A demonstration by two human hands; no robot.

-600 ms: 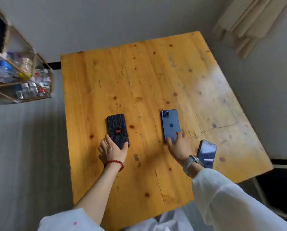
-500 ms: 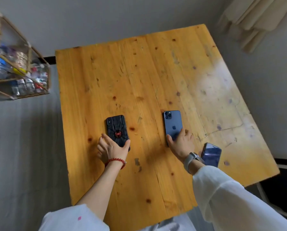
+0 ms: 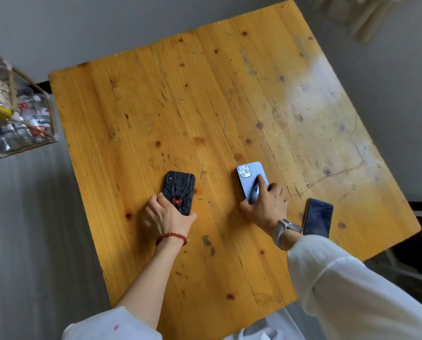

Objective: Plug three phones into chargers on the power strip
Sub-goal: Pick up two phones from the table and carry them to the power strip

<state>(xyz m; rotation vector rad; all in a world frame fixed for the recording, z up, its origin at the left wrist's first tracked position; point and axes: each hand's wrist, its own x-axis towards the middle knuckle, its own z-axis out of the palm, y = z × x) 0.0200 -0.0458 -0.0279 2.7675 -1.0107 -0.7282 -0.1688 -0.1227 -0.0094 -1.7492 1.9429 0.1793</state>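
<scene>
Three phones lie on the wooden table (image 3: pixel 205 106). A black phone with a red spider on its case (image 3: pixel 179 190) lies face down left of centre; my left hand (image 3: pixel 167 214) grips its near end, thumb on one edge and fingers on the other. A light blue phone (image 3: pixel 250 179) lies face down to the right; my right hand (image 3: pixel 264 204) holds its near end with the index finger laid on its back. A third phone (image 3: pixel 318 218) lies screen up, dark, beside my right wrist. No charger or power strip is in view.
A wire rack with bottles and packets (image 3: pixel 16 119) stands off the table's left far corner. A folded curtain (image 3: pixel 357 15) hangs at the top right. A dark chair or frame (image 3: pixel 416 253) sits past the table's right near edge.
The view has shifted closer. My left hand has closed further around the black phone's end. My right index finger now lies on the blue phone's back. The third phone lies flat.
</scene>
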